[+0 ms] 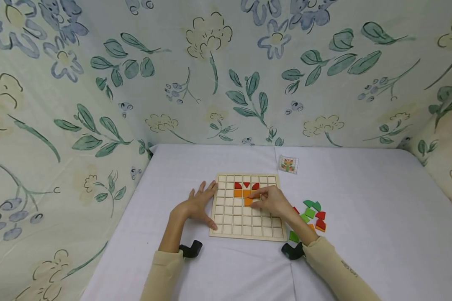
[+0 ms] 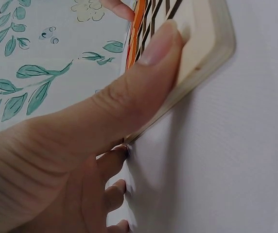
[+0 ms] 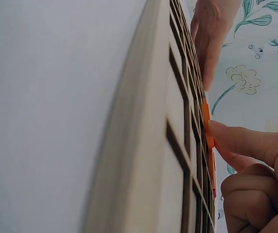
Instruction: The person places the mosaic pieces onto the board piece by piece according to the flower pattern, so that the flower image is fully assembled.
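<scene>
A wooden grid board [image 1: 226, 234] lies on the table with red and orange pieces in its upper cells. My left hand [image 1: 196, 207] is spread at its left side, the thumb [image 2: 161, 53] resting on the near corner of the frame and the other fingertips along the left edge. Over the middle of the grid, my right hand [image 1: 273, 201] pinches an orange square tile [image 1: 247, 202] between thumb and index finger, just below a row of orange tiles [image 1: 238, 193]. Above that row sit a red triangle [image 1: 246, 184] and two red quarter-round pieces [image 1: 237, 185]. My right fingers partly hide the row's right end.
Loose green, red and orange pieces [image 1: 310, 212] lie right of the board, partly behind my right forearm. A small pattern card [image 1: 288, 164] is beyond the board's far right corner. White cloth [image 1: 361, 188] covers the table, and a floral curtain [image 1: 211, 104] hangs behind.
</scene>
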A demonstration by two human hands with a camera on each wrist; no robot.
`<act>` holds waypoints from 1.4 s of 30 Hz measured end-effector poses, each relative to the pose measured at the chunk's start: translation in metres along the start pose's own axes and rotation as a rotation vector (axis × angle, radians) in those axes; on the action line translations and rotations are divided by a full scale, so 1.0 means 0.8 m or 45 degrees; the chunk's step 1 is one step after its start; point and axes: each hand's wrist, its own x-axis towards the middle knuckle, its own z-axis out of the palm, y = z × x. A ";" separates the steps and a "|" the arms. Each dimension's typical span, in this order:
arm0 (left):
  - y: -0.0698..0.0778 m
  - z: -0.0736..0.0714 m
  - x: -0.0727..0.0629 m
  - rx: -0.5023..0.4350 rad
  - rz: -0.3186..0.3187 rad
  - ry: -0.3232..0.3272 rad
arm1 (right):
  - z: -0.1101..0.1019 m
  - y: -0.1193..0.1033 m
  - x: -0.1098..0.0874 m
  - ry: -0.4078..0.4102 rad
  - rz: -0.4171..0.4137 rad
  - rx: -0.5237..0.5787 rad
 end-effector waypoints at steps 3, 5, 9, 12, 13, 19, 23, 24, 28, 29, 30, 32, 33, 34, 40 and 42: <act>0.000 0.000 0.001 0.008 -0.003 -0.006 | 0.002 -0.001 0.000 0.015 0.009 -0.013; -0.001 0.000 0.001 0.009 -0.004 -0.008 | 0.003 -0.002 0.001 0.018 0.010 -0.024; 0.000 0.001 0.000 0.003 -0.001 -0.003 | 0.006 -0.005 0.002 0.028 0.010 -0.033; 0.000 0.000 0.000 0.008 -0.005 -0.004 | 0.009 -0.007 0.003 0.037 -0.001 -0.036; 0.000 0.000 0.000 0.009 -0.008 -0.006 | 0.009 -0.007 0.003 0.038 -0.003 -0.034; -0.001 0.001 -0.001 0.003 -0.009 -0.006 | 0.004 -0.005 -0.001 0.004 -0.019 -0.010; -0.002 0.001 0.000 0.006 -0.007 -0.002 | -0.012 -0.003 -0.007 0.019 -0.066 -0.018; -0.002 0.001 0.000 0.008 -0.008 -0.004 | -0.018 -0.001 -0.009 0.026 -0.072 -0.021; -0.002 0.000 -0.001 0.007 -0.006 0.000 | -0.044 0.006 -0.020 0.044 -0.063 -0.038; -0.001 0.000 -0.001 0.007 -0.006 -0.001 | -0.051 0.009 -0.023 0.047 -0.053 -0.040; -0.001 0.000 0.000 0.007 -0.006 -0.002 | -0.058 0.012 -0.026 0.048 -0.030 -0.048; -0.002 0.001 0.000 0.008 -0.005 -0.002 | -0.071 0.017 -0.032 0.059 0.007 -0.075; -0.001 0.001 0.001 0.010 -0.003 -0.002 | -0.077 0.021 -0.036 0.063 0.025 -0.089; -0.001 0.001 0.001 0.012 -0.004 -0.004 | -0.083 0.025 -0.039 0.071 0.045 -0.103; 0.000 0.001 0.001 -0.003 -0.002 -0.005 | -0.113 0.048 -0.062 0.111 0.108 -0.115; 0.000 0.001 0.000 -0.004 0.001 -0.006 | -0.121 0.055 -0.069 0.125 0.112 -0.133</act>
